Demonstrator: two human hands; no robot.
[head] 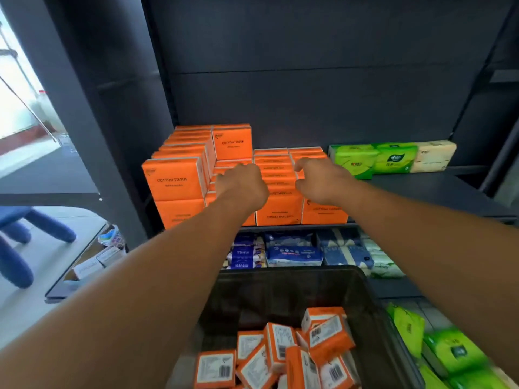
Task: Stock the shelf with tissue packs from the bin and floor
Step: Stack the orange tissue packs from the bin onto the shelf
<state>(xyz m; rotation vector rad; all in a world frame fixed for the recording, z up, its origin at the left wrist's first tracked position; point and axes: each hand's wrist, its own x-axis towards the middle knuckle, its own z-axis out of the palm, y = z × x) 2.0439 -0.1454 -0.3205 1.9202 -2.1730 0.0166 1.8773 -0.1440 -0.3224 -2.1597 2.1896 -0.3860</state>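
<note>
Reaching both arms over the bin (373, 299), you have your hands on the low rows of orange packs (278, 211) mid-shelf (421, 189), probably squaring them against the taller stack on the left so another layer sits flat. Your right hand (320, 181) curls finger and thumb round the end of one row, while your left hand (241, 183), set apart from it, hides its fingers behind its knuckles, so I cannot tell whether it grips or only presses. Loose packs (280, 349) wait in the bin, and green packs (449, 352) at the lower right are blurred and cut off.
</note>
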